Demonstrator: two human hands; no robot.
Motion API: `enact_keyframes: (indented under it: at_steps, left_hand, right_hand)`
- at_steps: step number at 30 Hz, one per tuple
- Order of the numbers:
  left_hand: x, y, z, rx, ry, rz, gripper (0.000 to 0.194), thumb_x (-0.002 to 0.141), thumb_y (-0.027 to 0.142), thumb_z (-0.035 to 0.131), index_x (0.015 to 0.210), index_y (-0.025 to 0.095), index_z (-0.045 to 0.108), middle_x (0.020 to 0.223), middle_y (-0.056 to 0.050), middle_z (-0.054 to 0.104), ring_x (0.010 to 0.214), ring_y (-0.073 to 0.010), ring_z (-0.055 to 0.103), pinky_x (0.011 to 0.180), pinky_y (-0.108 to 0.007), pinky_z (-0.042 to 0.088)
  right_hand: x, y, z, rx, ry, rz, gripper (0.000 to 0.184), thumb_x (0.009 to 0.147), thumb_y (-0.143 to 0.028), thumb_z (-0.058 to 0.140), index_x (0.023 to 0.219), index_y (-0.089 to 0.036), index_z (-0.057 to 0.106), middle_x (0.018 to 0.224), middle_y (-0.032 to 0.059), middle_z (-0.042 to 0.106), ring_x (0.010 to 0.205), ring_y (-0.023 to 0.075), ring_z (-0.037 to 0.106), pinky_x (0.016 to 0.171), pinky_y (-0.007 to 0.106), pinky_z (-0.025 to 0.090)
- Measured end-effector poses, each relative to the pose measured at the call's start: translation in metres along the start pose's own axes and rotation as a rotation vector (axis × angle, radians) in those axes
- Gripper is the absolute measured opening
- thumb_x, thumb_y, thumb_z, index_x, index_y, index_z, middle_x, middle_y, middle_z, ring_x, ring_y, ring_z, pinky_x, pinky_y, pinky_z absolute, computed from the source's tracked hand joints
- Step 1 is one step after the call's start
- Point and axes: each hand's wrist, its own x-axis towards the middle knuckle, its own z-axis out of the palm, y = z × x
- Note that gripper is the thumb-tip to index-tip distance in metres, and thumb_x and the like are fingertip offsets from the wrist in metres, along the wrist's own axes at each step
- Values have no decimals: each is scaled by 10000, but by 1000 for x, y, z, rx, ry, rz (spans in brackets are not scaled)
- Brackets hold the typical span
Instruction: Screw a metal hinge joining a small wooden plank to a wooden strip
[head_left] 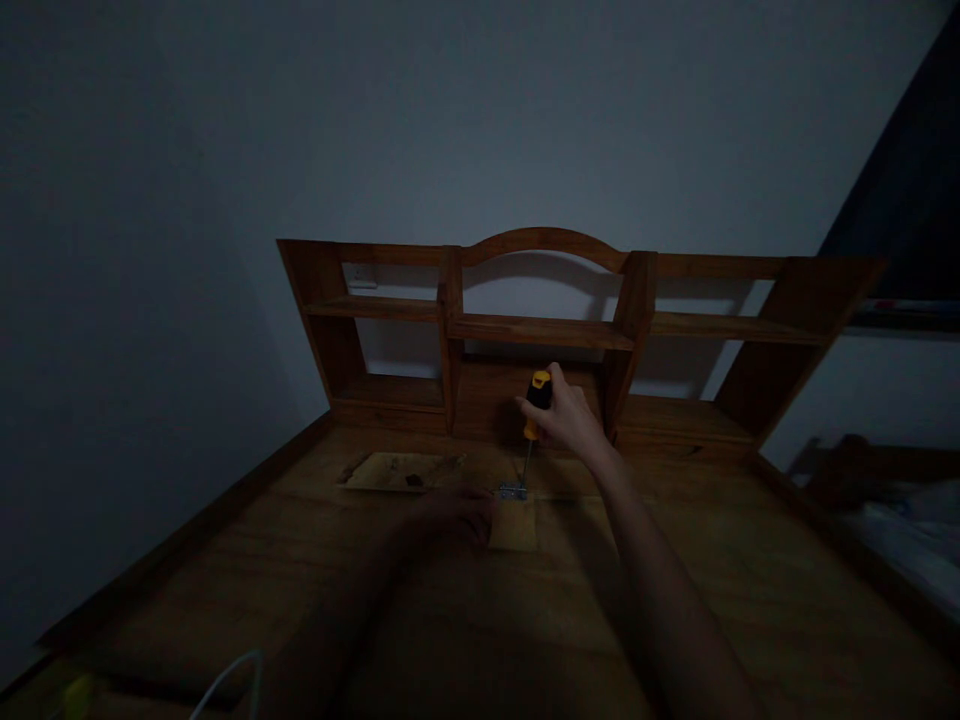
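A screwdriver (pixel 532 434) with a yellow and black handle is gripped in my right hand (pixel 566 412), its shaft slanting steeply down. The tip meets a small metal hinge (pixel 513 491) lying on the wood. Below the hinge is a pale, small wooden board (pixel 514 527). My left hand (pixel 457 515), in deep shadow, has its curled fingers against the board's left edge, close to the hinge. To the left, a longer pale wood strip (pixel 394 468) with a dark knot lies on the desk. Any screw under the tip is too small to make out.
The wooden desk top (pixel 712 530) carries a shelf unit (pixel 540 328) along its back, against the wall. A white cable (pixel 229 675) and a yellow object (pixel 77 695) show at the lower left. At the right is a whitish heap (pixel 911 530).
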Motion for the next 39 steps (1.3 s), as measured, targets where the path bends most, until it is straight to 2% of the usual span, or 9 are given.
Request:
enact_keyframes:
  at_steps: [4, 7, 12, 16, 21, 29, 33, 36, 39]
  left_hand:
    - [-3, 4, 2, 8, 0, 7, 414, 755, 502, 783, 934, 140, 689, 818, -74, 717, 698, -182, 685, 676, -311, 539]
    - [-2, 4, 1, 39, -19, -8, 424, 772, 530, 758, 927, 140, 693, 803, -81, 720, 691, -183, 682, 671, -308, 530]
    - [1, 0, -2, 17, -37, -8, 445, 779, 532, 755, 960, 130, 694, 828, -93, 719, 702, -187, 676, 687, -319, 531]
    - [-1, 2, 2, -7, -2, -8, 428, 773, 521, 765, 944, 134, 701, 831, -84, 716, 693, -182, 673, 706, -335, 547]
    - [-3, 6, 5, 3, -1, -27, 452, 773, 549, 754, 953, 137, 710, 828, -85, 723, 673, -175, 670, 662, -309, 532]
    - [-7, 11, 8, 15, 6, -17, 483, 746, 570, 766, 943, 132, 709, 805, -91, 717, 692, -205, 673, 683, -332, 532]
    - [-9, 14, 10, 29, 1, -11, 449, 766, 555, 751, 929, 139, 704, 805, -79, 709, 689, -188, 668, 680, -319, 524]
    - [-7, 13, 9, 40, 12, -35, 461, 759, 563, 752, 945, 144, 706, 818, -78, 708, 689, -180, 668, 682, -315, 528]
    - [-5, 10, 8, 39, 28, -37, 483, 747, 570, 758, 949, 135, 703, 803, -83, 710, 679, -183, 671, 679, -319, 534]
  right_hand:
    - [0, -4, 9, -101, 57, 28, 480, 874, -518, 590, 1178, -188, 418, 805, 53, 647, 706, 241, 638, 577, 269, 370]
    - [-2, -8, 13, -265, 84, 10, 505, 916, -551, 547, 1248, -192, 418, 804, 72, 672, 701, 264, 662, 576, 275, 353]
    - [-5, -19, 8, -481, 109, 30, 617, 933, -694, 431, 1270, -178, 450, 774, 111, 692, 714, 314, 680, 577, 295, 329]
    - [-7, -22, -2, -354, 46, 4, 415, 1021, -532, 316, 1186, -194, 490, 777, 84, 681, 715, 270, 671, 615, 296, 349]
    - [-2, -14, -6, -3, 7, -48, 261, 1002, -479, 397, 1048, -241, 493, 790, 12, 645, 720, 204, 647, 664, 269, 399]
    - [5, 7, 6, -47, 242, 76, 339, 939, -564, 506, 992, -230, 499, 740, 22, 619, 668, 226, 621, 610, 286, 366]
    - [5, 14, 10, -83, 340, 120, 391, 906, -602, 552, 994, -223, 509, 725, 27, 611, 664, 232, 613, 606, 292, 360]
    - [5, 13, 10, -61, 334, 85, 380, 896, -595, 582, 976, -228, 522, 711, 5, 602, 635, 208, 602, 606, 285, 360]
    - [6, 8, 9, -38, 261, 29, 380, 901, -597, 580, 985, -227, 563, 701, -7, 599, 634, 193, 602, 603, 277, 371]
